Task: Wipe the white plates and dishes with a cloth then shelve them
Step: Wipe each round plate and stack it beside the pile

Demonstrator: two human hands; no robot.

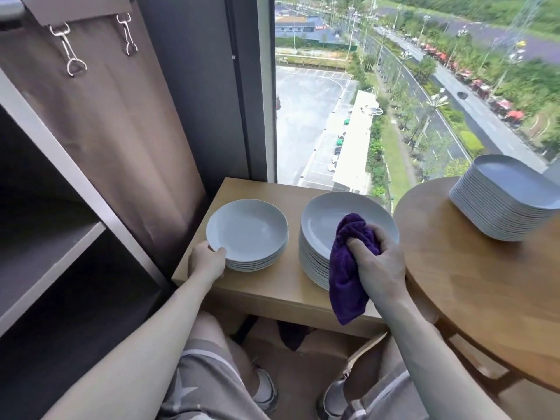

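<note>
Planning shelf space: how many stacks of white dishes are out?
3: short stack at the left hand, tall stack by the cloth, squarish stack on the round table.

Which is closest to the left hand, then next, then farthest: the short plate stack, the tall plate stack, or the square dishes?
1. Short plate stack: the left hand holds its rim.
2. Tall plate stack: next along, to the right.
3. Square dishes: far right, on the round table.

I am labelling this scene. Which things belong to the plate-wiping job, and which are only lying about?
Job: purple cloth, short plate stack, tall plate stack, square dish stack, shelf.
Lying about: curtain, metal clips, cardboard flap.
</note>
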